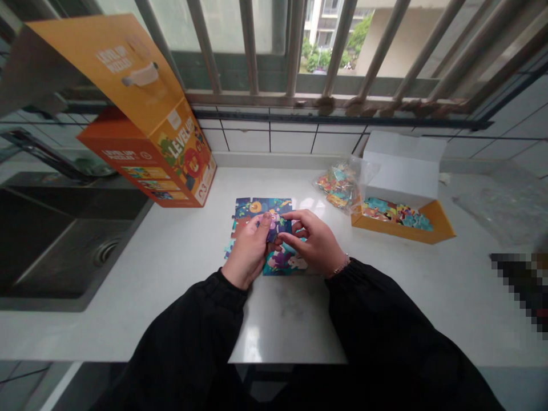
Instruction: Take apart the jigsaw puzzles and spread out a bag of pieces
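Several joined jigsaw puzzle pieces [279, 228], dark blue and purple, are held up between my two hands. My left hand [250, 245] is closed on their left side, thumb on top. On the right edge, the thumb and fingers of my right hand [315, 240] pinch the same pieces. Beneath them on the counter lies a partly assembled jigsaw puzzle [244, 209] with a colourful animal picture. Its left edge shows open tabs, and my hands hide much of its middle and right part.
An orange puzzle box [184, 154] stands open at the back left beside a dark sink [85, 285]. Back right, a clear bag of puzzle pieces [340, 182] leans by an open small box [402, 228] holding loose pieces. Crumpled clear plastic [505, 200] lies far right.
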### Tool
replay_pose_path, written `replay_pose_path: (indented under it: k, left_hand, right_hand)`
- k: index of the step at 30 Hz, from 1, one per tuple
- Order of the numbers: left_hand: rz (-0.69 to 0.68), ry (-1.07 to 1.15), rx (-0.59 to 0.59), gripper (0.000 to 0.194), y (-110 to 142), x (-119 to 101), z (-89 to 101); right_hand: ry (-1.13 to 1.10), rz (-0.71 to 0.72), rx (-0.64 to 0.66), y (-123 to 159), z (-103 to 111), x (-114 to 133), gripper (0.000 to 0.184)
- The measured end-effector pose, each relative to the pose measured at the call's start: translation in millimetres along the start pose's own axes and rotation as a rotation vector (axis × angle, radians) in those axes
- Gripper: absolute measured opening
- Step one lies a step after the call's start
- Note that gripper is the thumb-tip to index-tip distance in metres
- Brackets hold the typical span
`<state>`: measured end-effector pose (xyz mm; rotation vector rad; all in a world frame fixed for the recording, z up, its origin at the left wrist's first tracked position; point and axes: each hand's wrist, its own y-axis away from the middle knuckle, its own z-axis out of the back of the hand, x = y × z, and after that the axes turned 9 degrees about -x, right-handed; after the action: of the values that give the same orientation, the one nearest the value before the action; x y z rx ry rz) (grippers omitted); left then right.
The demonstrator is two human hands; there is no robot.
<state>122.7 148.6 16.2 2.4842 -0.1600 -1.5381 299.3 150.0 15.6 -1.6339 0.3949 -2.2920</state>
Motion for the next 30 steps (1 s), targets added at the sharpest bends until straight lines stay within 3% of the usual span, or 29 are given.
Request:
replay_pose_path:
  k: [4, 9, 16, 22, 25, 30]
  left_hand:
    - [0.028, -0.032, -0.003, 0.049, 1.7, -1.1, -1.3]
    - [0.037, -0.045, 0.008, 0.053, 4.9, -4.2, -4.4]
    - [-0.008, -0.093, 0.02, 0.057, 3.3, -0.5, -3.5]
    - [0.01, -0.112, 0.011, 0.058, 2.8, -1.0, -2.4]
    - [0.061, -0.069, 0.038, 0.052, 3.7, -4.7, -2.6]
    - [0.073, -0.04, 0.064, 0.051, 5.2, -6.3, -4.0]
  right_hand:
    - [0.074, 0.145, 0.012, 0.3, 0.2, -0.9, 0.035]
    - [0.101, 0.177, 0.019, 0.4, -1.7, -2.0, 0.035]
    - [0.094, 0.108, -0.048, 1.4, -3.1, -2.4, 0.044]
    - [0.089, 0.075, -0.103, 2.8, -1.0, -0.4, 0.039]
    - [-0.048, -0.032, -0.108, 3.0, -0.4, 2.4, 0.034]
    - [-0.433, -0.336, -0.187, -0.7, -2.8, 3.4, 0.041]
